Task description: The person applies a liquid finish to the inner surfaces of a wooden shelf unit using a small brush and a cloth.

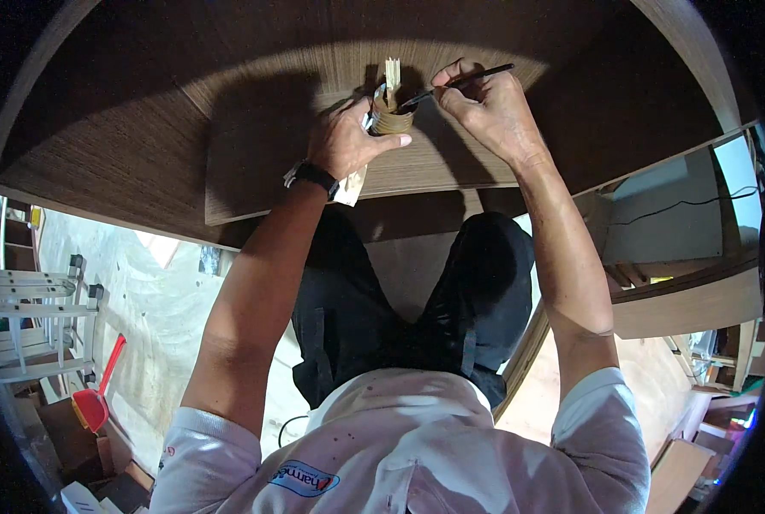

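Note:
My left hand (348, 141) grips a small brown cylindrical container (391, 122), with a pale wooden stick (392, 77) standing up in it. A pale strip (350, 188), paper or thin wood, hangs below that hand. My right hand (485, 111) holds a thin dark stick-like tool (477, 74), a brush or pencil, its lower end at the container's mouth. Both are over a dark wood-grain board (262, 180) set against a curved panel of similar finish; what the container holds is hard to make out.
The curved dark panel (100, 146) arches across the top. An aluminium ladder (35, 317) and a red dustpan (93, 407) lie at the left. A pale curved panel (691, 308) and a cable (682, 206) are at the right. My knees are below the board.

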Demonstrator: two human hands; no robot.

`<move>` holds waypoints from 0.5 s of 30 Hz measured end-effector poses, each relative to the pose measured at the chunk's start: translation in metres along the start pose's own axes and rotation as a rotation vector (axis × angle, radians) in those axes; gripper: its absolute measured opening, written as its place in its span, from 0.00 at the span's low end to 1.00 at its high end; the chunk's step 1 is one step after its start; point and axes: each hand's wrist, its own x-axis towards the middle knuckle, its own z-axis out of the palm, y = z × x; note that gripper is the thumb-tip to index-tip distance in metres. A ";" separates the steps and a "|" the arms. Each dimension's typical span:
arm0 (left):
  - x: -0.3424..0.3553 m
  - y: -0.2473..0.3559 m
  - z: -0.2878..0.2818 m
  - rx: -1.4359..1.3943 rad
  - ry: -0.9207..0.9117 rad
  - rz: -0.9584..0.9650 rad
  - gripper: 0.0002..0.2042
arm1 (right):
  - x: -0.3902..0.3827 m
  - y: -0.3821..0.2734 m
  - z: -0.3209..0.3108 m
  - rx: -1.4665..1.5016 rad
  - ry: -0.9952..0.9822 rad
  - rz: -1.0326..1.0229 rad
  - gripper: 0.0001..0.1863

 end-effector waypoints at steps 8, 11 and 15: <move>0.002 -0.014 0.014 -0.082 0.087 0.071 0.40 | -0.004 0.007 0.001 0.141 0.065 0.029 0.11; 0.001 -0.017 0.013 -0.094 0.103 0.095 0.39 | -0.004 0.010 0.006 0.152 0.072 0.026 0.11; 0.003 -0.021 0.014 -0.102 0.117 0.110 0.38 | -0.006 0.012 0.010 0.203 0.103 0.007 0.11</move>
